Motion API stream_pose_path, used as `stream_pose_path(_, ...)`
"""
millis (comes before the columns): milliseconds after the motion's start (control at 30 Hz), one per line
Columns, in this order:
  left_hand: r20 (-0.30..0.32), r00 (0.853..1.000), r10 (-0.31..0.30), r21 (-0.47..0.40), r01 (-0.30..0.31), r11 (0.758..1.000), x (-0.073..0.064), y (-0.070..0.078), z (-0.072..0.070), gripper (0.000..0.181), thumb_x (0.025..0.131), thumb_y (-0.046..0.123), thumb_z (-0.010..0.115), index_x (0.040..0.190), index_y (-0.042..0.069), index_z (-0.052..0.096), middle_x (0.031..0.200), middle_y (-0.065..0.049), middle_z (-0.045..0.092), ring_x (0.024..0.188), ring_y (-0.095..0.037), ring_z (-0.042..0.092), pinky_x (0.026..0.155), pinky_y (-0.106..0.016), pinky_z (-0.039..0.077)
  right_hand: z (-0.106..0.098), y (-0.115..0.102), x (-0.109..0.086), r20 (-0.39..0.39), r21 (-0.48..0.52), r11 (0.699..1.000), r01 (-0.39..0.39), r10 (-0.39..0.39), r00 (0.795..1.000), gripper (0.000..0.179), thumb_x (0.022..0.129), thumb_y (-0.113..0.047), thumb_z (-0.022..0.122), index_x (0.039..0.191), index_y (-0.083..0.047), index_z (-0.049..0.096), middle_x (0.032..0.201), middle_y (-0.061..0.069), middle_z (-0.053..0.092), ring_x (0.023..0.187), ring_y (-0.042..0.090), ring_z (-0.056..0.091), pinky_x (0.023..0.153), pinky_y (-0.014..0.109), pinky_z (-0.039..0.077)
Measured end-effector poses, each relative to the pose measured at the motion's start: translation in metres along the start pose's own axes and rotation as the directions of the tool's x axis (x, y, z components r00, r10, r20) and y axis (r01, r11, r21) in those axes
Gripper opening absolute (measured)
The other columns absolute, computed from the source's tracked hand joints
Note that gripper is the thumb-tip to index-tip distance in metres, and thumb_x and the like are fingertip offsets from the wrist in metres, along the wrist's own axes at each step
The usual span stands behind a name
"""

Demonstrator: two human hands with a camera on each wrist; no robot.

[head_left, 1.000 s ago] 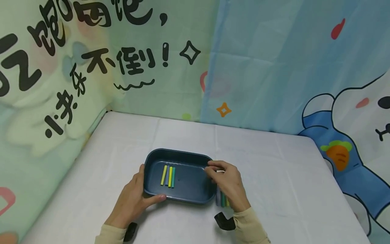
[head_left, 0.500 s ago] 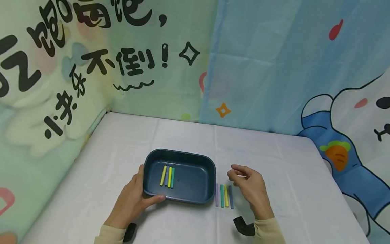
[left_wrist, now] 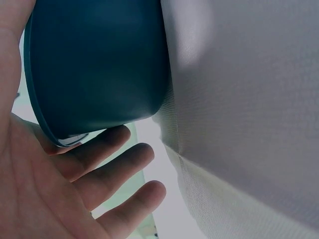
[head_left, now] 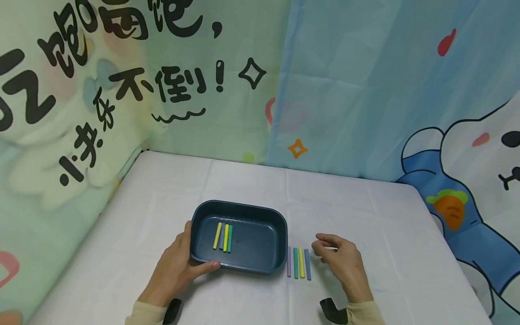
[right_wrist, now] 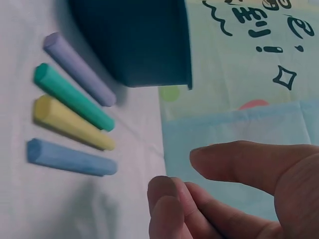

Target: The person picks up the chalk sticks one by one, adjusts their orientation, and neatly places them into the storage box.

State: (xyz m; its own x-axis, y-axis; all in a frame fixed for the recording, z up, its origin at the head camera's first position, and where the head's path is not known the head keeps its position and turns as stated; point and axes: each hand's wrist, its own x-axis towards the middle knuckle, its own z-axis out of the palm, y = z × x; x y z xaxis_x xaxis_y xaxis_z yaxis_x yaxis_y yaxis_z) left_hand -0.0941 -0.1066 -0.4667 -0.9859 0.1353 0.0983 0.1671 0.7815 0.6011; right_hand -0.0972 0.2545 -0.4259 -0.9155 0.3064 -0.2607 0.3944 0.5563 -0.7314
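My left hand (head_left: 172, 271) cups the near left corner of a dark blue rectangular tray (head_left: 256, 243), thumb along the front wall, fingers against the left side. The left wrist view shows those fingers fairly straight, the lower ones spread below the tray wall (left_wrist: 99, 59). Inside the tray, to the left, several chalk sticks lie side by side: yellow (head_left: 217, 235), purple-blue, yellow and teal (head_left: 230, 239). Right of the tray, a row of purple (right_wrist: 79, 69), green (right_wrist: 75, 97), yellow (right_wrist: 72, 122) and blue (right_wrist: 72, 157) chalk lies on the cloth. My right hand (head_left: 341, 262) hovers beside it, fingers loosely bent, holding nothing.
A white cloth (head_left: 365, 216) covers the table. Printed fabric backdrops (head_left: 345, 90) rise behind it and along the left side, with lettering and a cartoon animal (head_left: 467, 158) at the right. Black straps (head_left: 334, 311) sit at both wrists.
My right hand has moved from the tray's right rim out to the right and slightly nearer, uncovering the row of chalk. The left hand and the tray have stayed in place.
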Motion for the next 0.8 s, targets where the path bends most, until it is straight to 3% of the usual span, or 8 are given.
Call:
stream_pose_path(233, -0.009, 1.000, 0.017, -0.003, -0.017, 1.000, -0.001, -0.001, 0.001, 0.123, 0.063, 0.076, 0.063, 0.150, 0.008, 0.009, 0.137, -0.017, 0.042, 0.116, -0.030, 0.050, 0.093, -0.045, 0.043, 0.007, 0.011, 0.000, 0.000, -0.045, 0.999, -0.005, 0.005, 1.000, 0.042, 0.082, -0.034, 0.068, 0.117, -0.011, 0.064, 0.104, 0.006, 0.067, 0.072, 0.014, 0.062, 0.062, 0.033, 0.049)
stream_pose_path(467, -0.014, 1.000, 0.018, -0.001, -0.018, 1.000, -0.001, -0.002, 0.001, 0.123, 0.063, 0.075, 0.063, 0.150, 0.007, 0.010, 0.137, -0.018, 0.042, 0.116, -0.031, 0.050, 0.092, -0.046, 0.043, 0.009, 0.016, 0.000, 0.038, -0.068, 0.998, -0.019, 0.021, 0.999, 0.043, 0.082, -0.033, 0.068, 0.116, -0.007, 0.064, 0.105, 0.010, 0.066, 0.073, 0.012, 0.062, 0.064, 0.028, 0.048)
stream_pose_path(700, 0.000, 1.000, 0.011, 0.000, -0.011, 1.000, 0.001, -0.002, 0.002, 0.124, 0.062, 0.077, 0.061, 0.150, 0.009, 0.008, 0.137, -0.017, 0.042, 0.116, -0.029, 0.050, 0.092, -0.044, 0.044, 0.009, 0.021, 0.003, 0.062, -0.142, 0.990, -0.021, 0.030, 0.998, 0.045, 0.081, -0.040, 0.068, 0.112, -0.007, 0.067, 0.102, 0.008, 0.068, 0.097, 0.023, 0.059, 0.085, 0.045, 0.044)
stream_pose_path(800, -0.003, 1.000, 0.010, -0.003, -0.010, 1.000, 0.000, -0.002, 0.002, 0.124, 0.062, 0.078, 0.061, 0.150, 0.009, 0.008, 0.137, -0.017, 0.043, 0.116, -0.029, 0.050, 0.093, -0.044, 0.044, 0.010, 0.021, 0.004, 0.072, -0.156, 0.988, -0.014, 0.025, 0.997, 0.044, 0.080, -0.039, 0.068, 0.110, -0.007, 0.067, 0.098, 0.007, 0.068, 0.097, 0.023, 0.059, 0.085, 0.045, 0.044)
